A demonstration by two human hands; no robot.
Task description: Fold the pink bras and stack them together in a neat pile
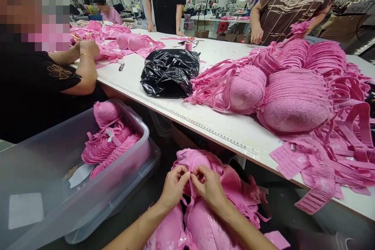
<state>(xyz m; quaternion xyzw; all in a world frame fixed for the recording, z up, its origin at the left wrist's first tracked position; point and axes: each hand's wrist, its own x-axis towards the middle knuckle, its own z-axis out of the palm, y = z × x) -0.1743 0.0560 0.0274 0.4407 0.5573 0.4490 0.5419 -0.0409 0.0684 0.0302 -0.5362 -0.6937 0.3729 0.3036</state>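
A pink lace bra [199, 159] lies bunched over my lap, in front of the table edge. My left hand [174, 188] pinches it between thumb and forefinger, near the middle of the piece. Right beside it, my right hand [209, 189] pinches the same bra, its fingertips almost touching the left ones. The exact bit between the fingertips is too small to make out. More pink bra cups [205, 224] spread below my wrists, and loose straps hang at the right.
A large pile of stacked pink bras [295, 99] covers the table's right side. Near it sit a black plastic bag [170, 72] and a pink thread spool [188, 45]. A clear plastic bin [73, 207] with bras stands at left. Co-workers surround the white table [164, 111].
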